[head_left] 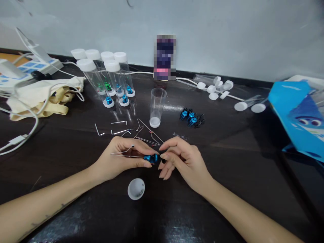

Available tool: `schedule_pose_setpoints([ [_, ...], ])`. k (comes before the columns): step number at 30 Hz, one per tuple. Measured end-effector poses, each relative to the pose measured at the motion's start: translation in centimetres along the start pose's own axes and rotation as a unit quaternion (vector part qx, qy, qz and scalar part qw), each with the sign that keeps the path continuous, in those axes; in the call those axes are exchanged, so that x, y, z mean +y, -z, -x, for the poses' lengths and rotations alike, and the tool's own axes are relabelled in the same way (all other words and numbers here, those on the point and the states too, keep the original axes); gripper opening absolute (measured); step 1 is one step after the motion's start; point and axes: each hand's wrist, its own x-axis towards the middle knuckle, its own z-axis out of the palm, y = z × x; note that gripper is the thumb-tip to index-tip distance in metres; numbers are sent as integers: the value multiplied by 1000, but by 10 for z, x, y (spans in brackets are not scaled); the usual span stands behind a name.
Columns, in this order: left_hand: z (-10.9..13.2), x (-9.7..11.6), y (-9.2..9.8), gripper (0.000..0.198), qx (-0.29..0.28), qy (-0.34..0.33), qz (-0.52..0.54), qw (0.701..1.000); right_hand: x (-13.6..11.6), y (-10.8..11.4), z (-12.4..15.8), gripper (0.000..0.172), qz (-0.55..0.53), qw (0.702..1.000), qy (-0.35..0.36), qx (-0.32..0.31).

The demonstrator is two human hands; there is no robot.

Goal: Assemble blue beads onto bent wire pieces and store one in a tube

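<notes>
My left hand (120, 155) is closed on a small blue metal fitting (151, 158), held sideways between thumb and fingers. A thin bent wire (124, 155) runs from the fitting's left end across the palm. Close by on the right, my right hand (191, 160) pinches a small black knob-like part (163, 161) near the fitting's wide end; its fingers partly hide it. Below the hands sits a small white cup (134, 190) with tiny dark pieces inside. Just beyond them lie loose bent wires (144, 139) and several L-shaped hex keys (118, 131).
An uncapped clear tube (158, 103) stands upright mid-table. Several capped tubes (113, 66) hold coloured fittings at back left. More blue fittings (191, 116) and black pieces (199, 120) lie right. White caps (211, 89), a phone (165, 57), cables, a cloth bag (50, 98) and blue packaging (291, 111) surround these.
</notes>
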Motion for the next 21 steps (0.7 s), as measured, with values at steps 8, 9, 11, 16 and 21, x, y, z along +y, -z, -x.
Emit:
schedule_pose_setpoints([
  [8,0,-2,-1,24,13,37,33,999,0,0,0,19,-7,1000,-27,-10],
  [9,-1,-3,-2,23,26,48,49,997,0,-1,0,20,-8,1000,-19,-6],
  [11,-4,-6,-2,21,58,62,80,993,-2,-1,-1,21,-5,1000,7,-1],
  [16,-8,-9,0,19,85,79,130,985,-1,-3,-2,23,29,997,71,0],
  [21,-6,-9,1,20,74,70,119,988,1,-3,-2,15,39,996,78,9],
])
